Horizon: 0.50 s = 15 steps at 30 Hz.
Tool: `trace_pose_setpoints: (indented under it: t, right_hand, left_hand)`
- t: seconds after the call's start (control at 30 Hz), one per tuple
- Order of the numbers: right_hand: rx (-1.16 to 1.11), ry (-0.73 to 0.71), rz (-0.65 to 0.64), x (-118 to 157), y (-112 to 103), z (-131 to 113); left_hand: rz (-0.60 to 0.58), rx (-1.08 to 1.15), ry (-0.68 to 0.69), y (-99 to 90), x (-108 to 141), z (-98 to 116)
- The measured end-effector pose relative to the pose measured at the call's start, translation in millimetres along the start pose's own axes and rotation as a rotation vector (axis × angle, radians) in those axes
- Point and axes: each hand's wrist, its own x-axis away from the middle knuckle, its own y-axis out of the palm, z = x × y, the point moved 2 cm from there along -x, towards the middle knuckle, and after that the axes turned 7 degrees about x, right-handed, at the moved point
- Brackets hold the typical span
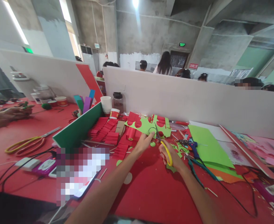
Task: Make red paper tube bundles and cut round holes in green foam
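Between the thumb and fingers of my left hand (144,141) is a light green paper sheet (145,125) with round holes cut in it. A dark circle outline shows on the sheet beside my left thumb. My right hand (168,153) grips yellow-handled scissors (170,158), whose blades reach up to the sheet's right part. Below the sheet, a small green paper circle (153,144) lies on the red table (148,193). Stacks of folded red paper (101,129) are to the left of my hands.
A green board (81,126) and a lit phone (83,189) are at left, with larger scissors (34,141) beyond. At right are a glue gun (194,147), pliers (196,169) and green sheets (210,146). A white partition (186,99) stands behind. Another person's hand (16,113) is far left.
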Motion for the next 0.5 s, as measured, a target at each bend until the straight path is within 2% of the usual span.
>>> trace_pose_setpoints:
  t: [0.17,0.5]
  right_hand:
    - [0.01,-0.033,-0.006,0.2,-3.0,1.1]
    - [0.023,0.015,0.014,-1.4,-3.8,0.8]
  left_hand:
    - [-0.025,-0.024,-0.013,-5.5,-3.7,-7.9]
    - [-0.012,-0.006,0.02,-5.7,-5.6,-6.4]
